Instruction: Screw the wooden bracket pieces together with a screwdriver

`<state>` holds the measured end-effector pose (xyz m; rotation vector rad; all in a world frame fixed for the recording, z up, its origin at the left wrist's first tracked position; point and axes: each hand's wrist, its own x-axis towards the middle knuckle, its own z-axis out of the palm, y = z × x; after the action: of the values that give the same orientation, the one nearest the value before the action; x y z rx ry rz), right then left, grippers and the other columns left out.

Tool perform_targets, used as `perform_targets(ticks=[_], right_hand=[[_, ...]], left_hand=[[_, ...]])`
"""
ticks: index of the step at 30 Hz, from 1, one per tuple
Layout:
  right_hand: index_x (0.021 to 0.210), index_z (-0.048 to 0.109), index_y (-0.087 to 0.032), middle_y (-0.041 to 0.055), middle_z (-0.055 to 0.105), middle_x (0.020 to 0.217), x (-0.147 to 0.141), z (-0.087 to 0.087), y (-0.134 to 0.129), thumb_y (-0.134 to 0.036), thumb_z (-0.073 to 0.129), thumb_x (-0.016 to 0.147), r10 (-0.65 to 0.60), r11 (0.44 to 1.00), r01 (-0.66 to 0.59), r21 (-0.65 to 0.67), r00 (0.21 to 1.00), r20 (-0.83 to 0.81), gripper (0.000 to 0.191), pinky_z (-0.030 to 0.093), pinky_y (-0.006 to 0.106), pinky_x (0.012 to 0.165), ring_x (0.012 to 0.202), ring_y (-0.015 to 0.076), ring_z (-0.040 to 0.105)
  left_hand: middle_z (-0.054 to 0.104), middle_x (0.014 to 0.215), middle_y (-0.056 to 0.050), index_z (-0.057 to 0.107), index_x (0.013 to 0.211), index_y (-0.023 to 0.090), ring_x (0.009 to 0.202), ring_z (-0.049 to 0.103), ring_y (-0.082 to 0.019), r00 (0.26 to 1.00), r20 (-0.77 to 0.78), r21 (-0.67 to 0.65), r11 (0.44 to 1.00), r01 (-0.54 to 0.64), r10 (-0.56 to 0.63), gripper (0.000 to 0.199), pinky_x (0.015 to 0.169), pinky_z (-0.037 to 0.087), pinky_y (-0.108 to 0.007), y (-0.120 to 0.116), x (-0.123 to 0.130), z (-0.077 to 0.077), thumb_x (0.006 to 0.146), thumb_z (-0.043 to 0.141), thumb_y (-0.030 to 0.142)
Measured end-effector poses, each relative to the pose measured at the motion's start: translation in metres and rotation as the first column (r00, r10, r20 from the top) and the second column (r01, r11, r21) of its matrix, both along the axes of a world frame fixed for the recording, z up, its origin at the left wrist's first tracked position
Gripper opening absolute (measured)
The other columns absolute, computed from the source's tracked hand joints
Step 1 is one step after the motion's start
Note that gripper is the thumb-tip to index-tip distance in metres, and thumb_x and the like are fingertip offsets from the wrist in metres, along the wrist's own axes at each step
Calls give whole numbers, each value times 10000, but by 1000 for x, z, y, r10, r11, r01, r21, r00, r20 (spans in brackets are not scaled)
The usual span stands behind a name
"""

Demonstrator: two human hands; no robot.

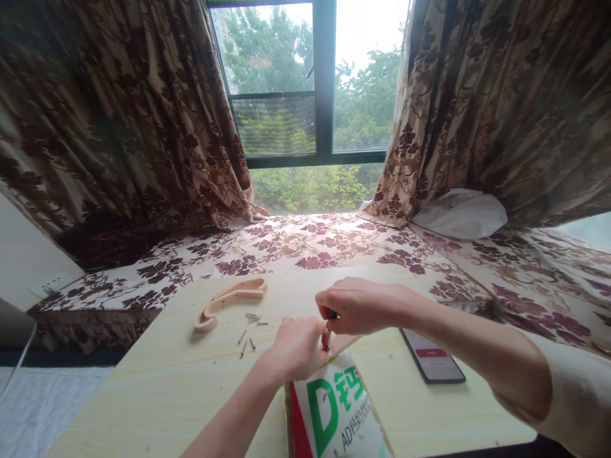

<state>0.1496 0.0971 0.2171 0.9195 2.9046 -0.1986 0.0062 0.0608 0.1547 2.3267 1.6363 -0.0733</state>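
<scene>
The right hand (356, 306) has its grip closed on the upper end of a tool (332, 314) upright above the counter (167, 381); the left hand (300, 346) has its grip closed around the tool's lower part. A packet (337, 413) lies just below the hands, screws (242, 349) and a curved piece (229, 296) to the left, a phone (433, 357) to the right.

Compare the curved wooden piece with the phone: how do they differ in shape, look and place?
The curved wooden piece bends like a hook, while the phone is a straight-sided slab. The wooden piece is pale pinkish tan; the phone has a dark edge and a lit screen. The wooden piece lies left of both hands, the phone to their right. Both rest on the table.
</scene>
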Motion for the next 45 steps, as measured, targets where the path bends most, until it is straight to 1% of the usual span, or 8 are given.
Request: perform_targets(ticks=[4,12,19,24,30,34,41,45], right_hand=[[867,673,-162,75,688,749,-1,0,2,-232,512,750,10,1000,-10,3,1000,0,210,295,247,509,652,155,562],[940,664,-168,74,692,811,-2,7,1,-246,538,739,19,999,-17,-44,999,33,250,309,240,518,685,156,570],[962,653,-180,75,700,823,-3,7,7,-307,551,734,-68,998,69,-14,996,58,280,305,253,511,710,188,592],[957,646,-197,68,706,865,-1,14,1,-238,545,736,1,1000,-1,-5,1000,24,246,325,253,543,743,185,612],[917,647,-170,99,715,844,-9,5,-7,-194,476,775,4,1000,-4,12,1000,-2,224,329,263,542,739,201,632],[900,656,-168,115,718,814,-8,0,-6,-242,472,776,-103,991,103,85,995,-10,234,314,271,516,693,212,631],[856,674,-205,69,725,806,-5,0,-4,-199,485,739,-8,999,10,44,999,-50,222,348,259,557,737,192,635],[841,674,-173,104,719,781,-8,-4,-6,-224,470,763,-91,992,94,79,995,-50,225,343,268,546,713,204,638]], left_hand=[[617,785,6,607,824,159,726,573,-130,1000,-7,-28,1000,8,-9,289,733,462,-334,0,0,1,850,550,441],[628,663,10,663,730,223,658,568,-156,1000,21,14,1000,-13,13,118,671,365,-284,0,0,0,724,546,227],[625,635,0,672,725,227,636,570,-161,999,31,21,999,-32,31,151,660,354,-280,0,0,0,706,524,206],[600,603,0,639,663,213,617,563,-165,1000,15,41,999,-26,25,115,640,357,-282,0,0,1,710,540,249],[661,698,-28,618,685,210,654,584,-180,1000,17,78,997,-16,15,253,609,356,-274,-1,-1,-2,793,462,377],[663,676,-26,599,661,207,640,598,-184,1000,7,80,996,-30,30,179,627,363,-282,-3,-1,-1,753,488,311],[666,682,-42,623,648,204,651,612,-207,999,-14,79,996,-35,37,165,651,376,-306,-6,1,3,727,490,261],[675,691,-37,644,688,210,644,606,-193,998,-16,76,996,-51,53,177,676,387,-303,-5,2,2,750,494,282]])
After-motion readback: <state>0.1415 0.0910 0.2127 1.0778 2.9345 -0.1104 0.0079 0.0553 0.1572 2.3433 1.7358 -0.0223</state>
